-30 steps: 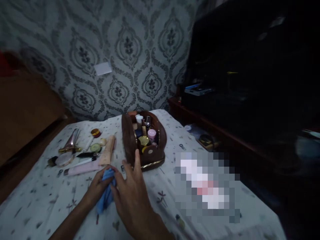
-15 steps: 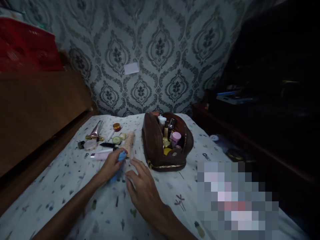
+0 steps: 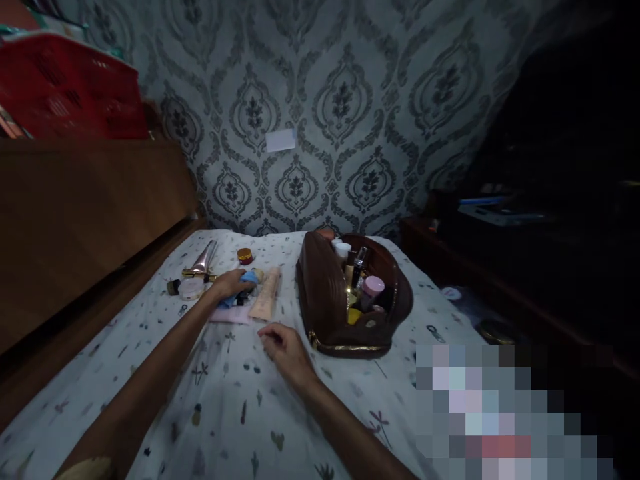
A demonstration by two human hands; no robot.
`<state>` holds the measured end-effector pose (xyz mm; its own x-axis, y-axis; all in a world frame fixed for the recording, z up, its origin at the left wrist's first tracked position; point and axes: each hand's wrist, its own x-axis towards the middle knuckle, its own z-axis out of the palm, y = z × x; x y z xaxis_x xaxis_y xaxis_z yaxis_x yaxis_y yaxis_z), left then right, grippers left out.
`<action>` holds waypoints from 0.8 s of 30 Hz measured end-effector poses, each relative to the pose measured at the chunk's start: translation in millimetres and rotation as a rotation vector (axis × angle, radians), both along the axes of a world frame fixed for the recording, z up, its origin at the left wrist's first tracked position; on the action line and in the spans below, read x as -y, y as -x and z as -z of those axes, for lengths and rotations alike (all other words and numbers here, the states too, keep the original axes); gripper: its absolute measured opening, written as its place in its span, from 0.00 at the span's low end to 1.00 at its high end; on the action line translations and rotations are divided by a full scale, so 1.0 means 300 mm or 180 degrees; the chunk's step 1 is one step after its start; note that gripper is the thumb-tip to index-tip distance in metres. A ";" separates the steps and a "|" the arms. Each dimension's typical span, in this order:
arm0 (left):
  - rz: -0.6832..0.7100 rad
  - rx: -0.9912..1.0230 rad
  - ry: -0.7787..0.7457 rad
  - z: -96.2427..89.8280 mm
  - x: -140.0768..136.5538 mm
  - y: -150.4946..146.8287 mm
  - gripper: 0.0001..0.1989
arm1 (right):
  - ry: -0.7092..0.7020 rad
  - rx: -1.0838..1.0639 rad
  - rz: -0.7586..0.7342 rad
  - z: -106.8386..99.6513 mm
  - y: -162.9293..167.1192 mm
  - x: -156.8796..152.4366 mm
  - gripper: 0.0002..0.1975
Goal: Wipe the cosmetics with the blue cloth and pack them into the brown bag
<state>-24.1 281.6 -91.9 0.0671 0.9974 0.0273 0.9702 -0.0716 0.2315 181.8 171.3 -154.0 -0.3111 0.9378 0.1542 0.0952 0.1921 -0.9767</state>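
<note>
1. The left arm stretches well forward, nearly straight, from the lower left; its hand [image 3: 233,283] lies palm down among the small items.
2. That hand is closed over a blue cloth [image 3: 249,277], which shows at the fingertips and below the palm; the dim light and blur make the exact grip hard to judge from here.
3. The cloth sits just left of a peach tube [image 3: 266,293] and above a pink tube [image 3: 231,315].
4. The right arm slants in from the lower right, its hand [image 3: 289,355] low over the sheet [image 3: 280,413], half open, fingers loosely curled and pointing left, just nearer than the peach tube.
5. To its upper right stands the brown bag [image 3: 319,287], unzipped and packed with bottles and jars.
6. Beyond the left hand lie a silvery tube [image 3: 205,257] and a gold-lidded jar [image 3: 245,256].
</note>
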 end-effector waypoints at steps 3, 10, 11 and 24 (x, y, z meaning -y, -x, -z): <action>0.0010 -0.0048 -0.0116 0.007 0.037 -0.014 0.19 | 0.0044 -0.0070 -0.0005 0.002 -0.008 0.008 0.10; -0.0408 0.0164 -0.0396 0.023 0.076 -0.027 0.17 | -0.0071 0.0083 -0.0067 -0.012 -0.008 0.025 0.10; -0.0460 0.0251 -0.0448 0.022 0.076 -0.024 0.17 | -0.0071 0.0098 -0.0045 -0.013 -0.010 0.027 0.10; -0.0199 0.2010 -0.0861 0.009 0.266 -0.189 0.17 | 0.0988 -0.1847 -0.0122 -0.004 0.004 0.011 0.32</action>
<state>32.7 201.8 -94.5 -0.1009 0.9515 0.2908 0.6596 -0.1548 0.7355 180.4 168.0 -152.7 -0.2929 0.9557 0.0311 -0.4647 -0.1139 -0.8781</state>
